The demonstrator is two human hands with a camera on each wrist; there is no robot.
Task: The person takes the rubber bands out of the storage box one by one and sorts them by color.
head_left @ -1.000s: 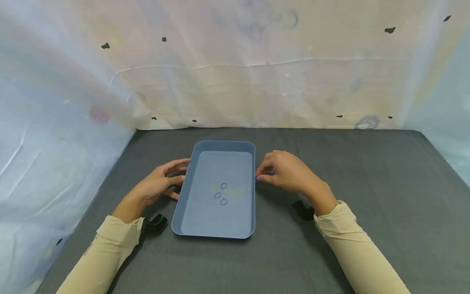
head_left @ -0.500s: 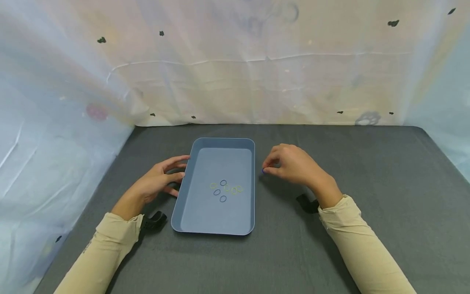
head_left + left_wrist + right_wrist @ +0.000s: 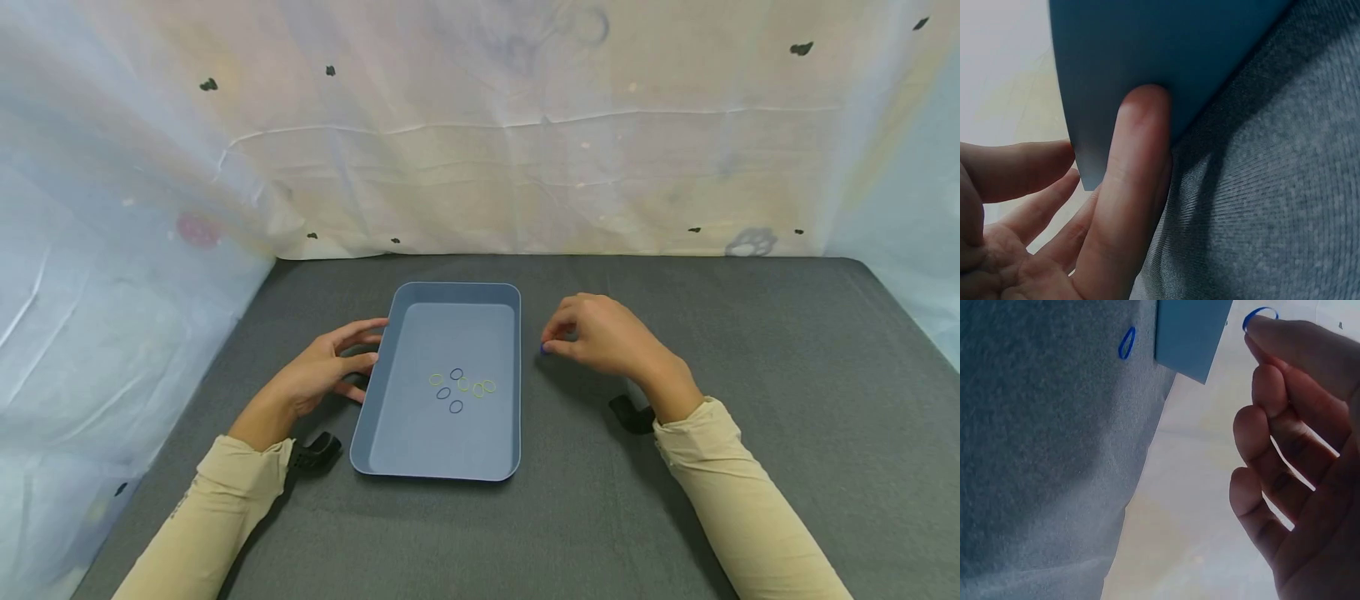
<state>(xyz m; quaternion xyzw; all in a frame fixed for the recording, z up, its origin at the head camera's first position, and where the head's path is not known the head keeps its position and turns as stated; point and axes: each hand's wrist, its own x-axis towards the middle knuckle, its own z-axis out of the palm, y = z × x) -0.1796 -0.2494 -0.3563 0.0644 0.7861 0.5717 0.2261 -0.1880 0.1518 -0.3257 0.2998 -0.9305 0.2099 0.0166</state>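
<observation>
Mostly there, I'd guess: seven bands (image 3: 483, 388) in the tray (image 3: 521, 375), right hand (image 3: 603, 333) pinches a blue loop (image 3: 1245, 324), loose band (image 3: 1132, 339) left on counter (image 3: 585, 533), left hand (image 3: 318, 372) relaxed against tray's edge.

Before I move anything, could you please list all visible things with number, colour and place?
Table: 1, grey, before the person
Tray: 1, blue-grey, on table
Yellow rings: 4, yellow-green, in tray
Dark rings: 3, near-black, in tray
Pinched ring: 1, blue, right of tray
Second ring: 1, blue, against table, contact unclear
Curtain: count unclear, pale, around table
Wrist pieces: 2, black, at wrists
Sleeves: 2, beige, on forearms
Left hand: 1, touching tray's left wall
Right hand: 1, holding pinched ring
</observation>
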